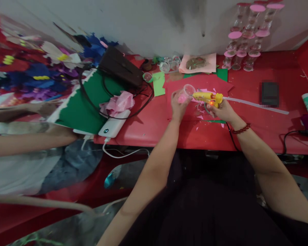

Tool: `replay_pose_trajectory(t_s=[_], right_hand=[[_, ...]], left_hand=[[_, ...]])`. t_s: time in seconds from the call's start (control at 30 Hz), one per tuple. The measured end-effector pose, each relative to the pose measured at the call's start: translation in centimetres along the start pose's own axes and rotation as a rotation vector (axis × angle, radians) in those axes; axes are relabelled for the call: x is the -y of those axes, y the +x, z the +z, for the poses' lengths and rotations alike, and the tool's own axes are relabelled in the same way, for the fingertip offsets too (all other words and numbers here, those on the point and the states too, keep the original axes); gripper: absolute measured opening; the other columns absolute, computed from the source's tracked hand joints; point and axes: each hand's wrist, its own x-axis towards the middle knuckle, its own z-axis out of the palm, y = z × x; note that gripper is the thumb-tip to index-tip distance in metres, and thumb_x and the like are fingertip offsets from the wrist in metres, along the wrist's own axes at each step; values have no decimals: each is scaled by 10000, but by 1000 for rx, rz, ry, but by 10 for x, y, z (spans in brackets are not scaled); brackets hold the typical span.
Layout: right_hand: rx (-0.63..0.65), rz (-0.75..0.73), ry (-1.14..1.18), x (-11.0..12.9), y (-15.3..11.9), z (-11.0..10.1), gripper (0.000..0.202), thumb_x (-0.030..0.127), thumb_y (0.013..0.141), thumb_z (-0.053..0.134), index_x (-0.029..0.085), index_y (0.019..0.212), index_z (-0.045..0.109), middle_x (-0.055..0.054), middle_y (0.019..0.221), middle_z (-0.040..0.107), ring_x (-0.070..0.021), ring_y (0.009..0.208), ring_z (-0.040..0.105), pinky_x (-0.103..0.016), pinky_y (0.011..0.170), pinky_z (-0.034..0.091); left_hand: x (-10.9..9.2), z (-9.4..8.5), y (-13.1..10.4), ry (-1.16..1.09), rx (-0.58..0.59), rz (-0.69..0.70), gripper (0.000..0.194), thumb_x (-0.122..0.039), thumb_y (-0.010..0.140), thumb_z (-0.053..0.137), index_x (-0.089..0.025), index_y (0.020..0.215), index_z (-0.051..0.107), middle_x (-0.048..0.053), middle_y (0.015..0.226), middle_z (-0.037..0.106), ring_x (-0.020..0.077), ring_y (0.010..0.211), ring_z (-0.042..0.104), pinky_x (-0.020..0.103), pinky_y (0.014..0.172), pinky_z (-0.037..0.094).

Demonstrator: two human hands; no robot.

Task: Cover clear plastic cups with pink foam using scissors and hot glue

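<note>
In my left hand (178, 104) is a clear plastic cup (189, 90), its rim turned up and something pink showing near its lower end. My right hand (222, 110) grips a yellow hot glue gun (204, 96) with its orange light lit. The gun's nozzle points left and meets or nearly meets the cup's side; I cannot tell which. A long whitish glue stick (256, 104) sticks out of the gun's back. Beneath both hands lies red paper (177, 112), strewn with pink paper scraps (200, 117).
Stacked cup pieces with pink discs (242, 53) stand at the back right. Sand on pink paper (197, 64) and clear cups (169, 65) lie at the back. A white power bank (114, 123), a dark case (120, 66) and cables are to the left, beside another person's arm (33, 139).
</note>
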Motion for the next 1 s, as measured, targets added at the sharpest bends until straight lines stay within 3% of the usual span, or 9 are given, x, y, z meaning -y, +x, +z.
replay_pose_trajectory(t_s=[0.13,0.4,1.0], right_hand=[[-1,6,20,-3,1,0,378,567,902,786,233,919,609,73,533,490,-98,425,456,-238,390,415],[11,30,-10,-7,1,-3,280,467,927,776,223,948,640,56,563,510,-111,447,464,-255,409,415],[24,-33,-19,0,1,-5,416,646,883,761,250,961,661,68,503,491,-117,419,445,-256,390,383]], left_hand=[[3,1,0,-20,-26,0,517,-579,722,904,-295,1120,737,96,1248,729,296,1265,651,508,1220,479],[4,4,0,-1,-57,20,471,-459,743,917,-279,1142,742,94,1238,721,285,1245,668,469,1198,496],[-10,-3,0,-25,-72,10,474,-400,739,932,-299,1165,752,68,1210,739,280,1231,663,485,1199,502]])
